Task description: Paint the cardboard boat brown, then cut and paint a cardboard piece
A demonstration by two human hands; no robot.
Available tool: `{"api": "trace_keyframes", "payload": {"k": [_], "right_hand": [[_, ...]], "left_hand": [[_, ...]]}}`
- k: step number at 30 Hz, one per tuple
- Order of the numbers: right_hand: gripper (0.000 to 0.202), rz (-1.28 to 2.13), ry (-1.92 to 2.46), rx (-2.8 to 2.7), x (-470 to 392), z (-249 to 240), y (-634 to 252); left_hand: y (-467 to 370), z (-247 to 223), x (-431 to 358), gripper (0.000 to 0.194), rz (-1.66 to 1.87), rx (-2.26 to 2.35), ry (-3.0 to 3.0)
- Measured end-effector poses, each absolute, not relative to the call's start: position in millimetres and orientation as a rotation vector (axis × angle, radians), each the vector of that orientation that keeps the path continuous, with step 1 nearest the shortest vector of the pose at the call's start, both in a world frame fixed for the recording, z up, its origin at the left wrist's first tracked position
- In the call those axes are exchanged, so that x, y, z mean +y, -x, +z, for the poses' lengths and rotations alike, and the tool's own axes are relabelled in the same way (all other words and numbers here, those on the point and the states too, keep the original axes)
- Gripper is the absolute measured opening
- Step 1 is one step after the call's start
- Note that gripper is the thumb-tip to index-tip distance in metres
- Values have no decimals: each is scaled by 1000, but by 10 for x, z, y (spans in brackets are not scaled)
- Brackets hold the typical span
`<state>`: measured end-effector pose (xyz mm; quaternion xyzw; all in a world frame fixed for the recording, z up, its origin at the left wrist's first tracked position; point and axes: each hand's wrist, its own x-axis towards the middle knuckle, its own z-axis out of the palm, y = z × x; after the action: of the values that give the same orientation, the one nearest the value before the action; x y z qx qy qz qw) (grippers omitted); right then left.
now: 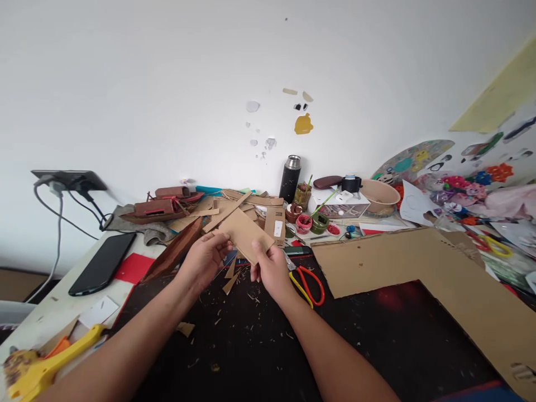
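A small rectangular piece of cardboard (pixel 245 231) is held up in the air, tilted, above the dark mat (pixel 251 346). My left hand (pixel 206 258) pinches its left edge with closed fingers. At its lower right corner my right hand (pixel 271 268) grips it, thumb on top and fingers beneath. Scissors (pixel 309 286) with orange and yellow handles lie just right of my right hand. Behind the held piece is a pile of cardboard scraps (pixel 226 215).
A large L-shaped cardboard sheet (pixel 377 259) covers the right side. Paint jars (pixel 304 224) and a black flask (pixel 290 180) stand by the wall. Brown model boats (pixel 157 209), a black phone (pixel 103 264) and a yellow glue gun (pixel 62 360) are on the left.
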<state>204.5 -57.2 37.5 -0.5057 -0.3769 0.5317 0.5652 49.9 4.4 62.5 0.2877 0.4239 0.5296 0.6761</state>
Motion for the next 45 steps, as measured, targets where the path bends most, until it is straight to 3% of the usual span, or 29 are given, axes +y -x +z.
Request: {"api": "trace_keyframes", "payload": {"k": [4,11,15,24,38,45], "right_hand": [[61,1174,1201,-802,-533,346,-2042],[59,1087,1217,-866,-416,472,-2078],[61,1150,1214,-998,-368,513,-2001],[61,1262,1253,-1136,-491,293,-1984],[59,1448,1084,-939,-480,341,-2103],[55,1676,878,-711,-522,423,-2049]], "left_hand": [[-381,543,152,21,1194,926,-743],[-116,681,492,46,1377,1133,-1086],[53,784,371,51,1198,1049,-1115],[245,635,-3,45,972,1109,-1097],[45,521,-116,51,1072,1005,-842],[-104,434,-200,40,1081,840,-564]]}}
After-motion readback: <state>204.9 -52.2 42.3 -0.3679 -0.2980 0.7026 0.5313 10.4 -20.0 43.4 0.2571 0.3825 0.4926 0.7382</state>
